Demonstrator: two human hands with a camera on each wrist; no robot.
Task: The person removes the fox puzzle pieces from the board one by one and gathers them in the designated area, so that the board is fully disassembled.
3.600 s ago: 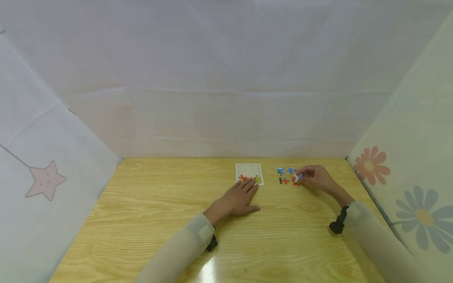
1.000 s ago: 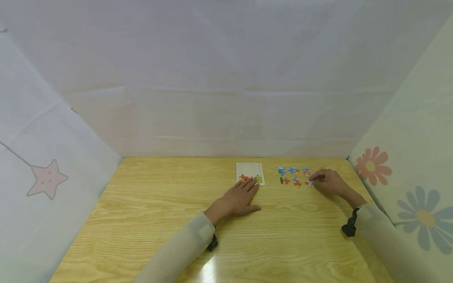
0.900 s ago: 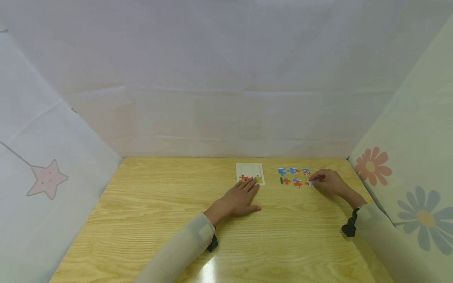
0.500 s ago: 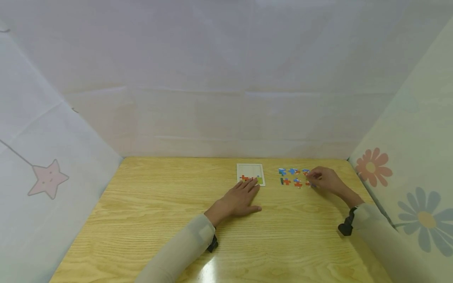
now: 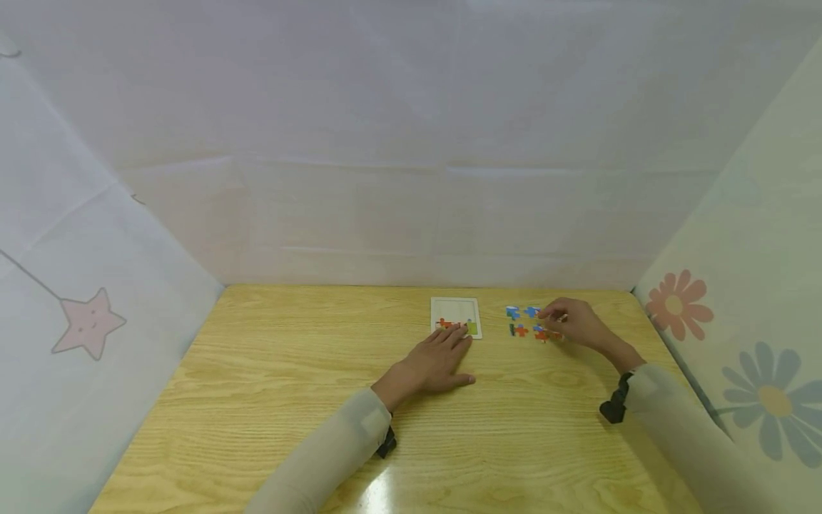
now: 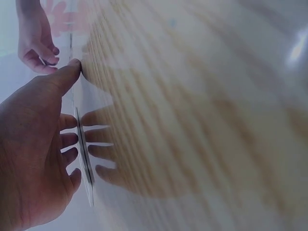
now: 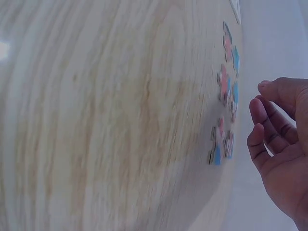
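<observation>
My left hand (image 5: 437, 364) lies with fingers spread. Its fingertips rest on the lower edge of a pale puzzle board (image 5: 454, 308), which has red and green pieces along its bottom. In the left wrist view, the same hand (image 6: 36, 139) reaches over the thin board (image 6: 84, 159). My right hand (image 5: 574, 325) hovers at the loose puzzle pieces, its fingers loosely bent. Seen from the right wrist, this hand (image 7: 281, 130) holds nothing, with a gap between thumb and fingers. A blue-and-green puzzle piece (image 5: 511, 313) and a red puzzle piece (image 5: 519, 330) lie nearest the board.
Several loose puzzle pieces lie in two rows right of the board; the head view hides some behind the right hand. The wooden table (image 5: 289, 357) meets a white cloth wall (image 5: 347, 214) at the back. A flower-printed cloth (image 5: 758, 321) stands at the right.
My right hand has let go of a puzzle piece at the right end of the near row, then lifted and moved left over the pieces. My left hand has stayed on the board.
</observation>
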